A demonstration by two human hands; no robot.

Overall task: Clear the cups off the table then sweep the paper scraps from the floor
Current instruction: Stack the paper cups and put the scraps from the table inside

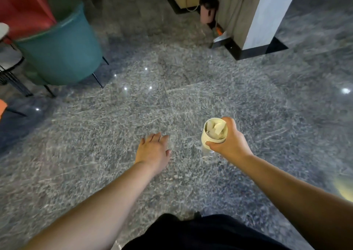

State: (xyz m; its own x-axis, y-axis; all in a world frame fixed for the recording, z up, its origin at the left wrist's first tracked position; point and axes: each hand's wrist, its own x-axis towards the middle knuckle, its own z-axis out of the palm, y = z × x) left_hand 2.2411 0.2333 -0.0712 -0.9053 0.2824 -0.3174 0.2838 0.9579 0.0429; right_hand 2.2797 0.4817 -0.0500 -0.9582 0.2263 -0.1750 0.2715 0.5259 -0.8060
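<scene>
My right hand (230, 141) grips a stack of cream paper cups (212, 137) held upright over the grey stone floor (114, 127). Pale paper scraps (215, 128) fill the top cup. My left hand (152, 150) hangs to the left of the cups with its fingers straight and relaxed, holding nothing. Both forearms reach forward from the bottom of the view.
A teal chair (61, 47) on thin black legs stands at the far left, with a red chair (21, 7) behind it. A white pillar (267, 16) with a black base rises at the far right. A broom and dustpan (219, 37) lean by the pillar.
</scene>
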